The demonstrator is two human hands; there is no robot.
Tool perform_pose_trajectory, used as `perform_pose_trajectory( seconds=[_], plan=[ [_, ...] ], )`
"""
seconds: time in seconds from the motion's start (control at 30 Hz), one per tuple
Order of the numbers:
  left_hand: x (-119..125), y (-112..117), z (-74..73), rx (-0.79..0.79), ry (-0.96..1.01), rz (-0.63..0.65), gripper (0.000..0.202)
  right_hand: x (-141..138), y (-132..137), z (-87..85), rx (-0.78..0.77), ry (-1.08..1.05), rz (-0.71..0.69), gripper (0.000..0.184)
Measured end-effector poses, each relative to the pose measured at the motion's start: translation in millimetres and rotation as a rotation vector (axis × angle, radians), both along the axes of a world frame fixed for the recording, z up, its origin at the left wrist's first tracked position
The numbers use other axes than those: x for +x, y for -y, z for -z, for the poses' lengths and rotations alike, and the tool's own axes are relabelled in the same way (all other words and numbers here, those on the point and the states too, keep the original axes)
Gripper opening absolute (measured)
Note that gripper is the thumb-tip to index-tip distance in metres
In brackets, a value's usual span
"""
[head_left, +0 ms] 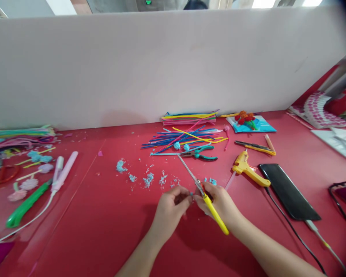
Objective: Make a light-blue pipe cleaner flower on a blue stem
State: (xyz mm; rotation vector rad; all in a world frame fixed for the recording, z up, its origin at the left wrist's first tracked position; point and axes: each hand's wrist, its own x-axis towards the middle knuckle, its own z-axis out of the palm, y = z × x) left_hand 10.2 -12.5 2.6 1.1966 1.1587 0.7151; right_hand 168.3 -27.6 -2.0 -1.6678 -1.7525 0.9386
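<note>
My left hand point(174, 204) is closed in a pinch on a tiny blue piece point(191, 194), probably cut pipe cleaner. Close beside it, my right hand point(220, 200) is closed on yellow-handled scissors point(216, 215), whose blades point up and to the left. The right fingertips nearly meet the left ones at the blue piece. Several short blue pieces point(212, 181) lie just beyond my right hand. Blue fluff clippings point(148, 179) are scattered in small heaps to the left. Past the scissor tips lie teal-handled pliers point(202, 154) and two small blue balls point(177, 146).
Loose pipe cleaners point(173, 138) and a bundle point(190, 118) lie by the white partition point(161, 69). At right are a yellow glue gun point(249, 169), a cabled phone point(288, 190) and a blue packet point(263, 125). A green-handled tool point(29, 206) and pink curling-iron-like tool point(65, 171) lie left.
</note>
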Motion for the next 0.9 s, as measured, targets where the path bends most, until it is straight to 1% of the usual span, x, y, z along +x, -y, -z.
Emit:
perform_pose_trajectory(
  seconds=[0.07,0.17,0.3,0.43,0.6,0.77,0.9],
  plan=[
    [-4,-3,-2.3,-0.026,0.049,-0.104,0.017,3,1,-4.4,-0.002,0.068,0.000,0.022],
    [-11,-9,-4.3,-0.055,0.192,-0.262,0.019,5,2,-9.5,0.011,0.228,-0.004,0.022],
    [-16,-11,-6.5,-0.061,0.359,-0.367,0.015,5,4,-8.7,0.091,0.377,-0.056,0.024],
    [-17,-10,-9.4,-0.030,0.423,-0.405,0.012,4,6,-0.5,0.115,0.483,-0.099,0.023],
    [-17,-9,-12.1,-0.012,0.443,-0.420,0.013,4,8,7.0,0.172,0.550,-0.107,0.024],
    [-17,-9,-13.9,-0.008,0.457,-0.427,0.015,5,7,5.4,0.184,0.571,-0.118,0.024],
    [-17,-9,-15.2,-0.020,0.467,-0.423,0.017,5,7,3.3,0.163,0.555,-0.123,0.024]
  ],
)
